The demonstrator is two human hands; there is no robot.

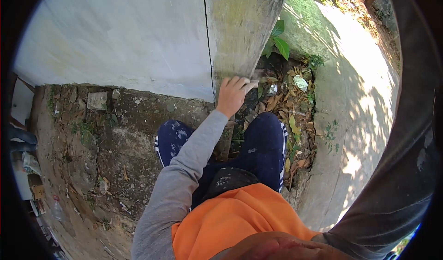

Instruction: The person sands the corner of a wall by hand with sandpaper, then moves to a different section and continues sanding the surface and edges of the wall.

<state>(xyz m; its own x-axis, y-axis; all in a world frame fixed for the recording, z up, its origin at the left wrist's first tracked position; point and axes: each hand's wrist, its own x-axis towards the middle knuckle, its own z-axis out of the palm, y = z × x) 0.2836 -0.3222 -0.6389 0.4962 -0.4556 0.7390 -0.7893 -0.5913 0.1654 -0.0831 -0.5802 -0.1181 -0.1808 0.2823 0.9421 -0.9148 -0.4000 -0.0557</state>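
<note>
My left hand [232,94], in a grey sleeve, reaches low to the foot of a weathered pillar [237,34]. Its fingers are bent and pressed together against the pillar's lower corner. A pale edge shows by the thumb, too small to tell whether it is a held piece or the thumb itself. To the left of the pillar, past a dark vertical gap, stands a white-painted wall [129,38]. My right arm [401,168], in a dark-looking sleeve, curves up along the right edge, and its hand is out of view.
My knees in paint-spotted navy trousers [260,138] are bent below the pillar. Dry leaves [295,117] and a green plant [279,41] lie right of it, beside a sunlit concrete ledge [337,80]. A stone block [97,101] and a plastic bottle [57,209] are on the left.
</note>
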